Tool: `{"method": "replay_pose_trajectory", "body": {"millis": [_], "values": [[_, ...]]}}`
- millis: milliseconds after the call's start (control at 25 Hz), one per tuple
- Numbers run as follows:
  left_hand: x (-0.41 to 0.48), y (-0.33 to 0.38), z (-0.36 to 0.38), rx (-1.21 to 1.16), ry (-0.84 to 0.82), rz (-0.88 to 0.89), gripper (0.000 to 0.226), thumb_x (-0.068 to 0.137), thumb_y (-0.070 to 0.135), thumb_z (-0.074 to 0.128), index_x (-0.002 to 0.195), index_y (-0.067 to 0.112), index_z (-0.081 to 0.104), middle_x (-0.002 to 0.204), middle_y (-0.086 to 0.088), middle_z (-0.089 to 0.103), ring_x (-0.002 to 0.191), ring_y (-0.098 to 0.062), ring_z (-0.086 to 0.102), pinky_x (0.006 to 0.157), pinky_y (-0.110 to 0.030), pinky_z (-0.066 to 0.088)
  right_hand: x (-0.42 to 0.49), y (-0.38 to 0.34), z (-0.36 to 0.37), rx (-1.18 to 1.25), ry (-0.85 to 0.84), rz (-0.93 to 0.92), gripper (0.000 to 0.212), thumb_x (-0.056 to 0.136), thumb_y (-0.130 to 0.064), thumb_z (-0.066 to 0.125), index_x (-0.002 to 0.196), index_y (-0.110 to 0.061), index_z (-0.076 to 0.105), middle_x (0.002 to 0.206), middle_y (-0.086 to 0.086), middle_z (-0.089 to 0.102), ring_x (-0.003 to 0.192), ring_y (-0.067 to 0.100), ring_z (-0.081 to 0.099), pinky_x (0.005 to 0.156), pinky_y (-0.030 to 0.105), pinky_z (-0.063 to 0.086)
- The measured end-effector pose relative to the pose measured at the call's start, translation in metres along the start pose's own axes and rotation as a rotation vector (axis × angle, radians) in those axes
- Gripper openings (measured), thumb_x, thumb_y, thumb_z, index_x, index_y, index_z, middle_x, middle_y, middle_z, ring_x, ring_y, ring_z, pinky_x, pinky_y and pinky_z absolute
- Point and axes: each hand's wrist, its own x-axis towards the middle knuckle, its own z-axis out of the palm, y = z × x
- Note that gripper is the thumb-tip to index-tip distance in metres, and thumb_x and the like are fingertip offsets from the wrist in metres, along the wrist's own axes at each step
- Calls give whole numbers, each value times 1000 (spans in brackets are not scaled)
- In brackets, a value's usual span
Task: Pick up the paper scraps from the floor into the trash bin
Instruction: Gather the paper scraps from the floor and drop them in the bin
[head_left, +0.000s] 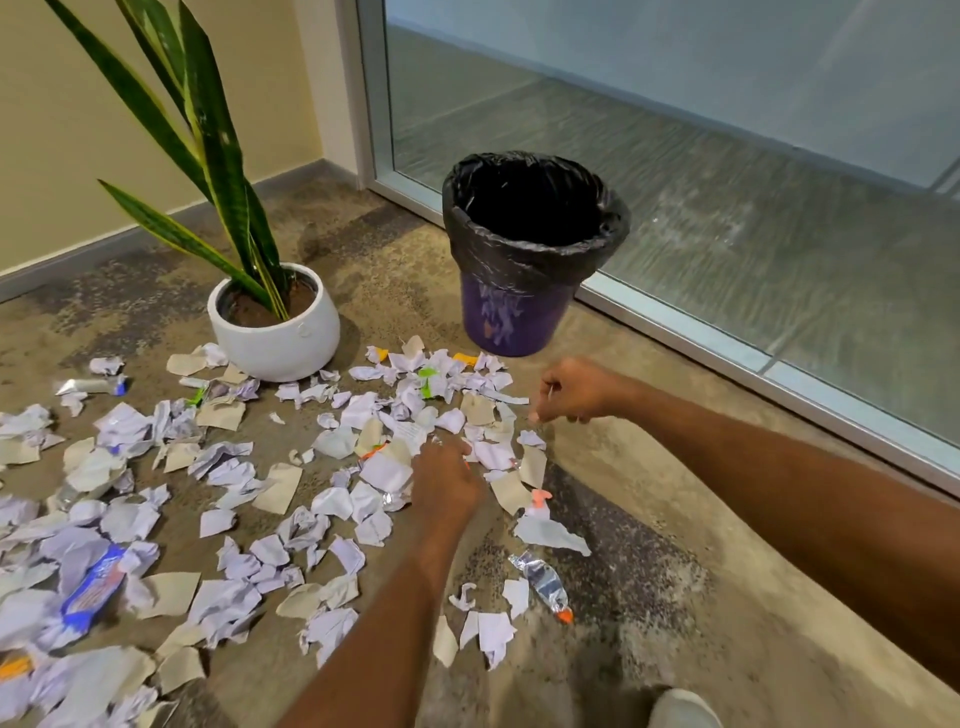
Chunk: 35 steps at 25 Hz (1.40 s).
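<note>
shoe (683, 709) at bottom edge | left hand (445, 480) fingers on paper scraps (387, 473) | right hand (574, 389) fingers curled, grip unclear

You have paper scraps (228, 470) strewn across the floor (649, 519): torn and crumpled white, pale lilac and beige pieces, with a few green and orange bits among them, thickest toward your left. The trash bin (511, 317) stands upright beyond them, purple, lined with a black bag (524, 249) folded over its rim; its inside looks empty, though too dark to be sure.
</note>
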Motion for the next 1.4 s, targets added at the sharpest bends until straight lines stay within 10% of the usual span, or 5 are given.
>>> {"method": "replay_pose_trajectory", "body": {"millis": [280,520,760,960,1400], "values": [[-8,-8,17,319,-123,156,59,100,21,51,157,15,36,167,-21,23,153,-43,24,110,-55,43,2,59,129,-211,-145,74,159,50,-46,106,171,-26,5,177,-1,8,155,39,27,119,61,41],[-14,-4,28,138,-203,188,77,73,38,54,148,21,51,142,-9,57,132,-34,54,102,-53,52,15,39,148,-127,-10,18,141,62,-42,101,171,-21,15,174,9,20,156,37,27,122,53,39],[-2,-1,24,-419,-28,-81,33,91,8,71,123,16,74,108,1,74,104,-26,71,87,-39,57,27,16,168,240,142,-33,71,72,-12,90,137,-23,65,128,4,54,124,27,60,100,38,54],[12,-13,18,-701,-38,-288,48,87,-14,61,129,8,71,115,-8,76,105,-22,71,97,-39,60,20,-11,160,618,85,73,49,76,10,79,116,-17,73,108,7,64,71,20,64,53,31,55],[27,31,-39,-1054,25,-136,46,90,-11,70,133,4,70,119,-14,78,113,-27,75,101,-43,61,13,-43,74,922,139,-16,55,73,20,69,117,-13,78,121,26,73,84,27,70,80,45,62]]}}
